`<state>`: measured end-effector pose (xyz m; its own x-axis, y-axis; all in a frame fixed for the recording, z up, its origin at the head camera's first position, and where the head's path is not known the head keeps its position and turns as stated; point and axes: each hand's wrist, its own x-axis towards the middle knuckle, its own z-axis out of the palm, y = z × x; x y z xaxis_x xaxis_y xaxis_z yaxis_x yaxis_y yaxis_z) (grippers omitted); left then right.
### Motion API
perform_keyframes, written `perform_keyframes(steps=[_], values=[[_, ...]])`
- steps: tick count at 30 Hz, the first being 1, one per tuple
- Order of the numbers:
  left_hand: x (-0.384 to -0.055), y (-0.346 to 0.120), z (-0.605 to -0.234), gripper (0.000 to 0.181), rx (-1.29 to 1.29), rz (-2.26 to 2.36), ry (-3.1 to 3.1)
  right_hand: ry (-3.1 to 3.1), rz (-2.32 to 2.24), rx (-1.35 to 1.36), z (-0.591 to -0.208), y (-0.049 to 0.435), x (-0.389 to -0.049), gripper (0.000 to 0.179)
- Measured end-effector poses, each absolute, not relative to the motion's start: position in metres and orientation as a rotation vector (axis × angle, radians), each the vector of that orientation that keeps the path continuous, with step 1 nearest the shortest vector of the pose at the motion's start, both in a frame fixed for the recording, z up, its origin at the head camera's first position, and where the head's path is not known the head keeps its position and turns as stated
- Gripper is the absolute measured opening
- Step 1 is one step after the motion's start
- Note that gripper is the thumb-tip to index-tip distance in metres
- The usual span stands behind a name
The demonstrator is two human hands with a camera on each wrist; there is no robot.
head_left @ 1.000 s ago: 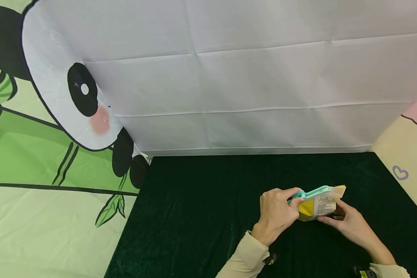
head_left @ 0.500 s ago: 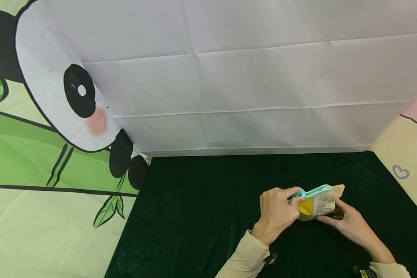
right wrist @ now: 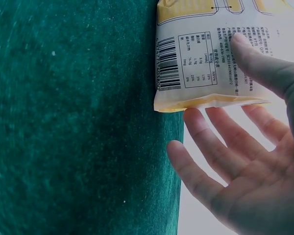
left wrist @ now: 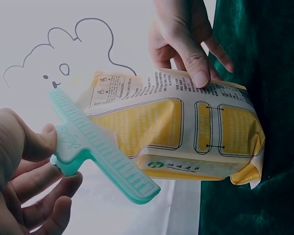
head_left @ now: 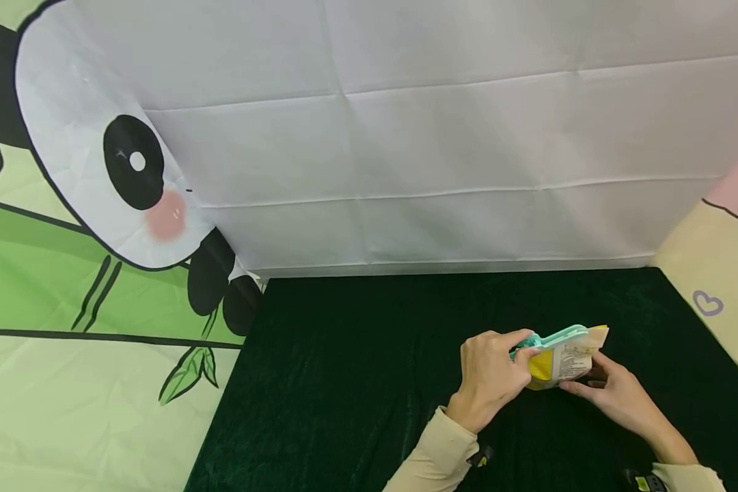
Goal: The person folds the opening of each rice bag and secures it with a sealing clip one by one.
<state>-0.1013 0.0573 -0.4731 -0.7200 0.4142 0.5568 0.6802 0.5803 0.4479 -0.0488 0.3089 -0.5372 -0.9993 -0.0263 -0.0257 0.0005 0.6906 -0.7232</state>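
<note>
A yellow and white food bag (head_left: 573,360) with printed panels is held between both hands over the right side of the table. Pinched by its handle between thumb and fingers of my left hand (head_left: 490,372) is a mint-green bag clip (left wrist: 98,147). Its long bar lies across the folded top end of the bag in the left wrist view. My right hand (head_left: 618,400) grips the bag's side, thumb (right wrist: 257,58) on the printed face near a table of figures and a barcode. Its other fingers spread at and below the bag's edge.
Dark green velvety cloth (head_left: 344,369) covers the table. Behind it hangs a white creased backdrop (head_left: 436,157). A panda and bamboo print (head_left: 135,164) fills the left side, and a cream wall with a small purple heart (head_left: 708,303) stands right.
Both hands keep their grip on the clip and bag. The bag's right end has shifted very slightly left, and the panda print has slid left in the head view.
</note>
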Motion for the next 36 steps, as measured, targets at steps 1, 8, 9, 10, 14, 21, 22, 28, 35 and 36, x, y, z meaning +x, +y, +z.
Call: perform_keyframes(steps=[1, 8, 9, 10, 14, 21, 22, 28, 35, 36], values=[[-0.101, 0.058, -0.473, 0.019, -0.884, -0.93, -2.419, 2.854, -1.222, -0.019, -0.537, 0.309, -0.049, 0.07], [-0.105, 0.063, -0.472, 0.019, -0.872, -0.936, -2.415, 2.843, -1.235, -0.025, -0.536, 0.312, -0.055, 0.069], [-0.106, 0.063, -0.472, 0.019, -0.869, -0.936, -2.413, 2.843, -1.236, -0.023, -0.536, 0.312, -0.055, 0.068], [-0.106, 0.064, -0.471, 0.019, -0.867, -0.937, -2.411, 2.844, -1.236, -0.021, -0.535, 0.312, -0.056, 0.068], [-0.108, 0.066, -0.469, 0.019, -0.862, -0.938, -2.41, 2.843, -1.231, -0.023, -0.534, 0.313, -0.058, 0.067], [-0.111, 0.069, -0.465, 0.02, -0.858, -0.965, -2.422, 2.849, -1.222, -0.042, -0.529, 0.317, -0.063, 0.066], [-0.111, 0.068, -0.465, 0.02, -0.858, -0.967, -2.422, 2.853, -1.222, -0.042, -0.529, 0.316, -0.062, 0.066], [-0.107, 0.064, -0.465, 0.022, -0.866, -0.983, -2.422, 2.85, -1.216, -0.021, -0.528, 0.312, -0.058, 0.068], [-0.104, 0.057, -0.464, 0.025, -0.897, -1.025, -2.438, 2.836, -1.21, 0.01, -0.525, 0.308, -0.053, 0.07], [-0.104, 0.056, -0.464, 0.025, -0.903, -1.035, -2.439, 2.837, -1.206, 0.015, -0.525, 0.307, -0.052, 0.07]])
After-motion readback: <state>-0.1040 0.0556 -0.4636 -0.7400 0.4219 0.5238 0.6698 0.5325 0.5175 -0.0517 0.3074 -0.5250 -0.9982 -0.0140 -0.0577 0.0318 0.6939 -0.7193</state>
